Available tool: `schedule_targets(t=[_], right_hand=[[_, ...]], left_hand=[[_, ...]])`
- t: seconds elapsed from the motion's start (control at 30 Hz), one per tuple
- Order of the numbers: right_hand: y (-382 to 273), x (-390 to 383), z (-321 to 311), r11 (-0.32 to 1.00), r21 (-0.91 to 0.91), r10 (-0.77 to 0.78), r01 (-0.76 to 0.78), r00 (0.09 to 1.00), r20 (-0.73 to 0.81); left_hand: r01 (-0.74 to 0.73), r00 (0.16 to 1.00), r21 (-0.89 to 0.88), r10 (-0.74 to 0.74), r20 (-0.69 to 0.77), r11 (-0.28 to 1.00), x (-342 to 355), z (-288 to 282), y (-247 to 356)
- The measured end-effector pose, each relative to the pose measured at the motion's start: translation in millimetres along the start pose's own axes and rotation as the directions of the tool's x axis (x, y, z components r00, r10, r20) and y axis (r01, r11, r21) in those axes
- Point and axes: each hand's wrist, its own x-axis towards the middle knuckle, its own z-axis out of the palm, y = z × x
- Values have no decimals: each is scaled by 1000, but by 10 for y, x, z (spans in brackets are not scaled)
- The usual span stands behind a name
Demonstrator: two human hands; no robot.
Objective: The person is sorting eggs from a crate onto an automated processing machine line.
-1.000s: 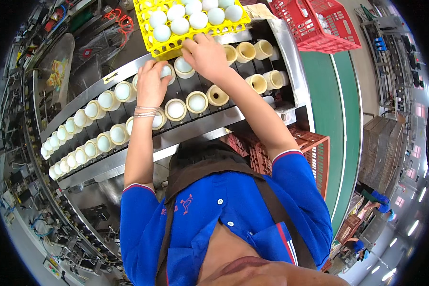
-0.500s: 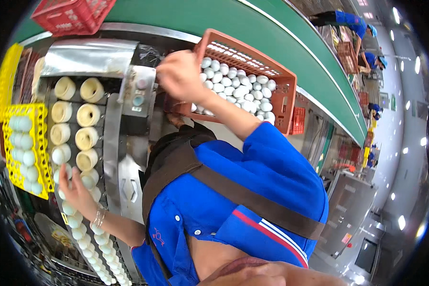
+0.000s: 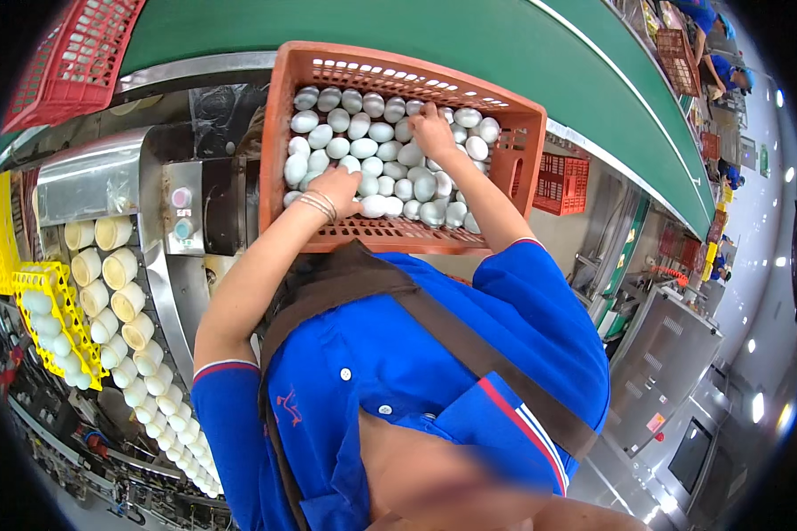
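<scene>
Pale eggs [image 3: 381, 133] lie packed in an orange-red plastic crate [image 3: 540, 150] in front of me. At the crate's near left, my left hand [image 3: 335, 189] reaches in among them, its fingers bent round an egg that they partly hide. Deeper in and further right, my right hand [image 3: 432, 134] points down with curled fingers on an egg, which is mostly covered. To the left runs a conveyor of cream-coloured round cups [image 3: 126, 301]; its near cups show as empty and eggs sit further along the rows.
A yellow egg tray [image 3: 93, 350] holding pale eggs stands beside the cups. A metal control box [image 3: 184, 208] with two buttons is left of the crate. Behind runs a green belt [image 3: 469, 44] with a red crate [image 3: 80, 62]. Another red crate [image 3: 560, 183] stands at right.
My left hand has left the cup rows and come across into the crate. My right hand has moved right, from the crate's left end to among the eggs. The view has shifted.
</scene>
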Motion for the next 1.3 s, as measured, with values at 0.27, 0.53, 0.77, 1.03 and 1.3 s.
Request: schedule_targets(t=[0.27, 0.53, 0.77, 1.03, 1.3], right_hand=[[-346, -224, -769, 979, -145, 193, -141, 864, 464], [-394, -698, -572, 983, -167, 23, 82, 837, 547], [-405, -308, -701, 961, -200, -108, 191, 926, 362], [-283, -165, -289, 968, -139, -126, 207, 889, 440], [-2118, -154, -1531, 680, 385, -706, 624, 699, 113]], left_hand=[[-334, 942, 65, 330, 70, 940, 623, 274, -101], [-471, 881, 230, 467, 75, 852, 634, 201, 34], [-407, 911, 242, 369, 186, 881, 680, 261, 78], [-513, 843, -693, 145, -518, 506, 272, -155, 187], [-811, 578, -430, -427, -695, -398, -2104, -64, -361]])
